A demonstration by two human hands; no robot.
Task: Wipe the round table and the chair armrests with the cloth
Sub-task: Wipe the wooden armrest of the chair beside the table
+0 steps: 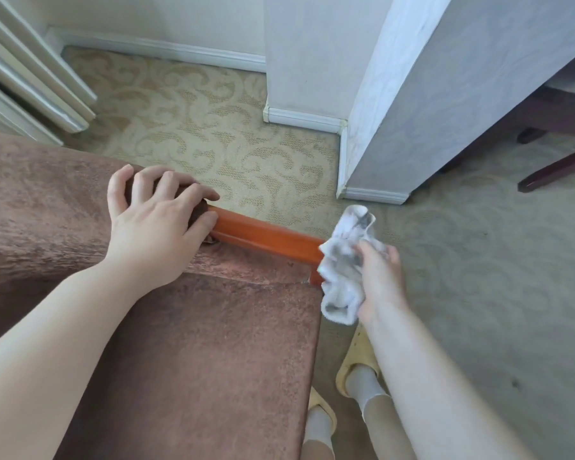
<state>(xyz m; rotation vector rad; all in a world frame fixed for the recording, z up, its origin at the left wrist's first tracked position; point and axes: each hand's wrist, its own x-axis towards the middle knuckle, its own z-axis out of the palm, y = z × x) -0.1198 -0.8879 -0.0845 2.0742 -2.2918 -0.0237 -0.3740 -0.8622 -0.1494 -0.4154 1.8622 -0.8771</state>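
A brown upholstered chair [186,343] fills the lower left of the head view. Its orange wooden armrest [266,239] runs from the backrest to the right. My left hand [156,220] rests on the top corner of the backrest where the armrest begins, fingers spread and curled over the edge. My right hand [379,280] grips a crumpled white cloth [344,270] with grey smudges. The cloth is pressed against the front end of the armrest and hides it. The round table is not in view.
Patterned beige carpet [213,127] lies beyond the chair. A white wall corner with a baseboard [372,194] juts out close to the armrest end. Dark wooden furniture legs [555,171] stand at the right. My feet in yellow slippers [356,366] are beside the chair.
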